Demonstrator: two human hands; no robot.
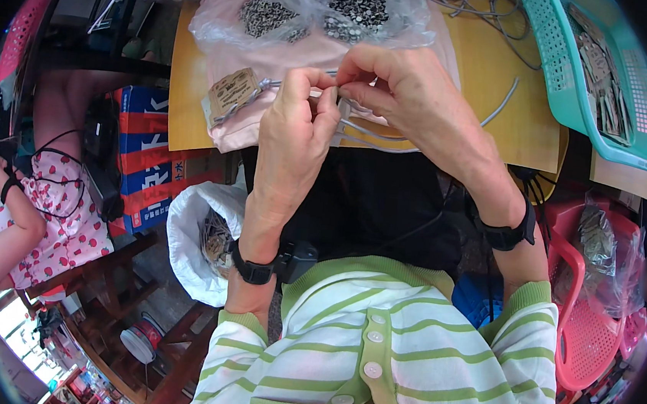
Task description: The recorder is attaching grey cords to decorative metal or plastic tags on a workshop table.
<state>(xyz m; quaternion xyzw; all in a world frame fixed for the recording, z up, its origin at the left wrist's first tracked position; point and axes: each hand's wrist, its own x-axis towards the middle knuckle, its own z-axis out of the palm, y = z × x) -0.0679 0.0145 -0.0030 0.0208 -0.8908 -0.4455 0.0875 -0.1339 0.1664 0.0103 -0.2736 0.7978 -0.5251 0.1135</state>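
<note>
My left hand (pixel 297 130) and my right hand (pixel 417 95) meet over the pink cloth (pixel 218 46), fingertips nearly touching. Both are closed in a pinch around a thin grey cord (pixel 375 135), which loops below my fingers and curves off to the right. What sits right between the fingertips is too small and covered to make out. Left of my left hand lies a small stack of brown printed cards (pixel 233 92), with an end of grey cord beside it.
Behind my hands, clear plastic bags hold small metal pieces (pixel 356 5) and smaller ones (pixel 272 19). A teal basket (pixel 552 64) with cards stands at right. More grey cords (pixel 494 13) lie at the back. A white sack (pixel 192 213) stands left; another person (pixel 61 210) sits beyond.
</note>
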